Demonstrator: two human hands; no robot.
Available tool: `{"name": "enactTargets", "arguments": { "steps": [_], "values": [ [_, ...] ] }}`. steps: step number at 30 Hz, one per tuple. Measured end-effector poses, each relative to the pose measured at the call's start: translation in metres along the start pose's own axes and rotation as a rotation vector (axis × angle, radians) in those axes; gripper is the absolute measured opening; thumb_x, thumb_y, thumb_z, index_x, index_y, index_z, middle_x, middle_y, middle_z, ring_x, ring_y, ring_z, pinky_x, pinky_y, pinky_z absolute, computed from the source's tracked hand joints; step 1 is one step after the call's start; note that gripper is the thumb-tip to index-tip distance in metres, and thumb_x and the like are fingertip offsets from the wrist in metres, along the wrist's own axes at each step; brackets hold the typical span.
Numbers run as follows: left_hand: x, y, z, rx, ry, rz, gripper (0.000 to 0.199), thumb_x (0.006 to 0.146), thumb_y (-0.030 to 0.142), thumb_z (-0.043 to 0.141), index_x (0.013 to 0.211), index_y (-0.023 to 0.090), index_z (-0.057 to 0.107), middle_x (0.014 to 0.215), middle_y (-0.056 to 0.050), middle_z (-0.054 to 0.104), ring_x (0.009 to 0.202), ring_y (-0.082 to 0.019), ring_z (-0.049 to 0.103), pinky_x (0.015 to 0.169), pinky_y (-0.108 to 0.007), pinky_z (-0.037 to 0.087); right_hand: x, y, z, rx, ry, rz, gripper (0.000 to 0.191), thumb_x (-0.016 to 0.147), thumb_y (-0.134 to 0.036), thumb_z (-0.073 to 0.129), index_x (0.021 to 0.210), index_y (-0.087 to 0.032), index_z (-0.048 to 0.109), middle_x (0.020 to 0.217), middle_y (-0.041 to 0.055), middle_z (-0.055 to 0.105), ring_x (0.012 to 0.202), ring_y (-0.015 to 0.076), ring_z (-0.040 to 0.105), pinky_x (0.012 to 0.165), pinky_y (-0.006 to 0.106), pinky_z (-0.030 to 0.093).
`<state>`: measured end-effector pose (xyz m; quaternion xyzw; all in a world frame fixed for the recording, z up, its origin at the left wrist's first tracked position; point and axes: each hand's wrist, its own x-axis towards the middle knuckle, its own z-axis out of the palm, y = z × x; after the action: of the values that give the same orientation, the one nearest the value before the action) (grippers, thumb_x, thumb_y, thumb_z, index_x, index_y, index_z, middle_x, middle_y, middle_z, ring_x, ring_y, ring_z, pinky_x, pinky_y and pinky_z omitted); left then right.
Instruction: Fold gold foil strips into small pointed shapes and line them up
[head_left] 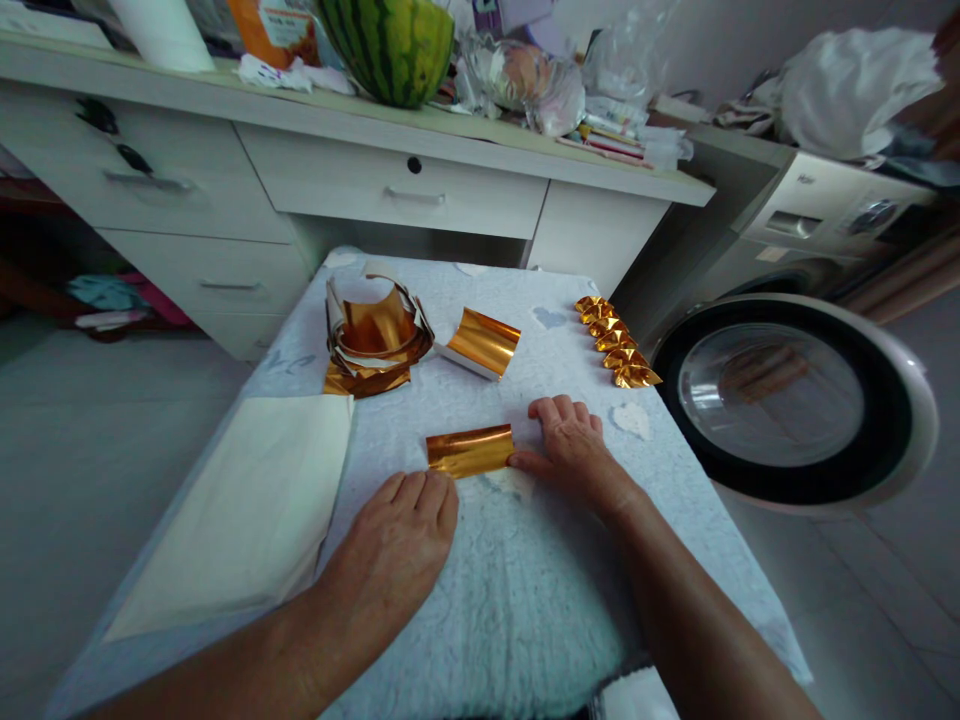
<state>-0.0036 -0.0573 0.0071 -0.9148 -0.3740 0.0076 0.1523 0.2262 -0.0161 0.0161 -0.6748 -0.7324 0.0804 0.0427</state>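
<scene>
A rectangle of gold foil paper (pixel 471 452) lies on the cloth-covered table in front of me, slightly curled. My left hand (pixel 412 515) is closed at its lower left corner; the knuckles hide the fingertips and thumb. At the right end, my right hand (pixel 574 445) has its thumb touching the foil, with the other fingers lying apart on the cloth. Beyond them rests a curled stack of gold foil sheets (pixel 484 342). Left of that stands a ring-shaped bundle of foil paper (pixel 375 330). Folded gold foil pieces (pixel 616 343) form a row at the right edge.
A flat cream-coloured paper packet (pixel 240 500) covers the table's left side. Behind, a white drawer desk (pixel 405 180) holds a cut watermelon (pixel 390 45), plastic bags and a white roll (pixel 165 35). To the right, a washing machine door (pixel 795 400) hangs open beside the table.
</scene>
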Motion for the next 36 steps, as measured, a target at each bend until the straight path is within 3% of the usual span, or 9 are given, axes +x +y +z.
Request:
{"name": "enactTargets", "arguments": {
  "steps": [4,10,14,18,27,36],
  "values": [
    [-0.001,0.0,0.004,-0.017,0.034,0.006,0.052,0.077,-0.005,0.045,0.123,0.012,0.061,0.087,-0.008,0.066,0.08,-0.023,0.063,0.07,-0.037,0.056,0.002,0.004,-0.005,0.012,-0.026,-0.003,0.046,0.081,-0.052,0.067,0.112,-0.021,0.055,0.113,0.0121,0.055,0.101,0.0298,0.049,0.082,0.042,0.037],
    [0.004,-0.001,0.003,-0.043,-0.018,0.003,0.048,0.078,-0.003,0.048,0.121,0.012,0.062,0.087,-0.009,0.064,0.081,-0.025,0.062,0.068,-0.038,0.056,0.003,0.001,-0.005,0.186,0.001,-0.086,0.031,0.084,-0.039,0.063,0.107,-0.019,0.057,0.113,0.0096,0.056,0.102,0.0271,0.048,0.086,0.041,0.038],
    [0.003,-0.001,0.003,-0.054,-0.019,0.001,0.048,0.079,-0.002,0.05,0.122,0.014,0.062,0.089,-0.009,0.064,0.083,-0.025,0.062,0.068,-0.039,0.056,0.002,-0.013,0.008,0.215,0.15,-0.124,0.064,0.084,-0.05,0.06,0.133,-0.013,0.044,0.128,0.0162,0.05,0.111,0.0307,0.045,0.094,0.046,0.037],
    [0.003,-0.003,0.004,-0.055,-0.026,-0.008,0.049,0.079,-0.003,0.05,0.123,0.016,0.061,0.089,-0.008,0.064,0.083,-0.024,0.062,0.069,-0.037,0.056,0.002,-0.021,0.023,0.163,0.174,-0.176,0.08,0.081,-0.058,0.06,0.141,-0.011,0.037,0.134,0.0188,0.047,0.117,0.0337,0.043,0.099,0.05,0.033],
    [0.002,-0.002,-0.003,-0.082,-0.079,-0.098,0.036,0.078,-0.007,0.045,0.098,0.011,0.07,0.091,-0.012,0.067,0.081,-0.024,0.064,0.07,-0.038,0.056,0.004,-0.018,0.023,0.164,0.133,-0.19,0.069,0.082,-0.054,0.06,0.135,-0.014,0.043,0.134,0.0168,0.048,0.118,0.0329,0.043,0.1,0.049,0.033],
    [-0.002,-0.005,-0.01,-0.074,-0.06,-0.139,0.027,0.076,-0.005,0.049,0.078,0.012,0.07,0.073,-0.008,0.065,0.069,-0.025,0.063,0.063,-0.039,0.053,0.005,-0.015,0.02,0.225,0.111,-0.189,0.04,0.079,-0.045,0.067,0.107,-0.019,0.055,0.124,0.0103,0.052,0.11,0.0277,0.046,0.097,0.045,0.035]
  ]
}}
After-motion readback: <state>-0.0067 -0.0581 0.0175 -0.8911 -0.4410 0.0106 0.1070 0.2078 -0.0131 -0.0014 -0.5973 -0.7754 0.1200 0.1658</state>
